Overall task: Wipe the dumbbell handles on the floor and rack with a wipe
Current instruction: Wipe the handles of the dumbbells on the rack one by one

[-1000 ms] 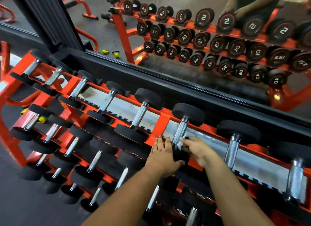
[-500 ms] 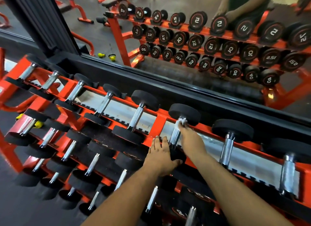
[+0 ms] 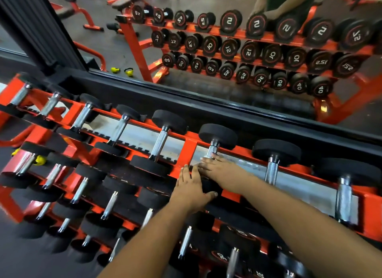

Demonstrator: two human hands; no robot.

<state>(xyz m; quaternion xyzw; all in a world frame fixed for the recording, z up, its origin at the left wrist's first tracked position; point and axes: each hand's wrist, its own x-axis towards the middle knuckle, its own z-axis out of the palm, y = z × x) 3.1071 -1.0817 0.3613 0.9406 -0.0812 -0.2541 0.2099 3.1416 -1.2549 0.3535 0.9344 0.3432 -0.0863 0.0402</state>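
Observation:
An orange three-tier rack (image 3: 189, 148) holds rows of black-headed dumbbells with chrome handles. My right hand (image 3: 219, 170) wraps round the lower part of one top-row handle (image 3: 214, 148), just below that dumbbell's far head (image 3: 218, 136). The wipe is almost wholly hidden under its fingers. My left hand (image 3: 192, 190) lies flat on the same dumbbell's near head, fingers straight and thumb along the side. Neighbouring handles stand bare at left (image 3: 160, 142) and right (image 3: 271, 170).
A wall mirror (image 3: 206, 60) behind the rack reflects the numbered dumbbells, benches, a person's arms and two yellow kettlebells (image 3: 122, 71). A black ledge (image 3: 227, 112) runs along the mirror's base. Lower tiers carry several more dumbbells (image 3: 111, 203). Dark floor lies at bottom left.
My right hand has slid from the far end of the handle back down toward the near head. My left hand has stayed on the near head.

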